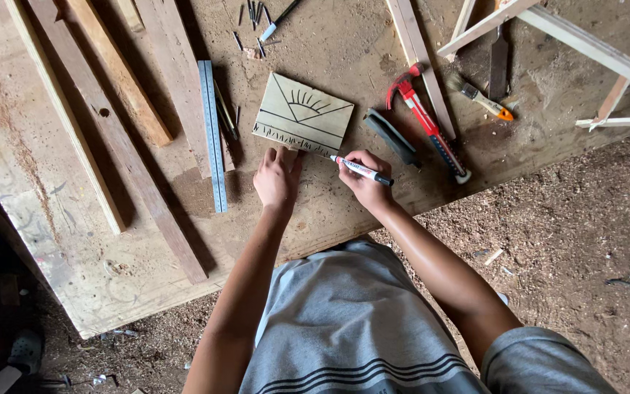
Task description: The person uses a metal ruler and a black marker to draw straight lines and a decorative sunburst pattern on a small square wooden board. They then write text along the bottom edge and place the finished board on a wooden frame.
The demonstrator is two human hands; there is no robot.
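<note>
A rough plywood tabletop point(74, 241) dusted with sawdust stands over a floor deep in shavings. Near its front edge lies a small square board point(302, 114), already inked with a half sun, rays, slanting lines and a row of short strokes along its near edge. The left hand point(277, 177) lies flat, fingers together, its tips pressing the board's near edge. The right hand point(365, 179) is closed around one marker pen point(362, 170), whose tip sits at the board's lower right corner.

To my eye the work in hand is drawing on the board, and doing it well calls for steady downward pressure from the left hand so the board cannot slide, with the heel of the right hand resting on the tabletop for even strokes.

Counted: one steel ruler point(212, 135) left of the board, one red-handled claw hammer point(426, 124), one dark-handled tool point(392, 137) beside it, one paintbrush point(484, 98), and several loose nails point(255, 18) too small to number, near a second pen point(279, 20).
</note>
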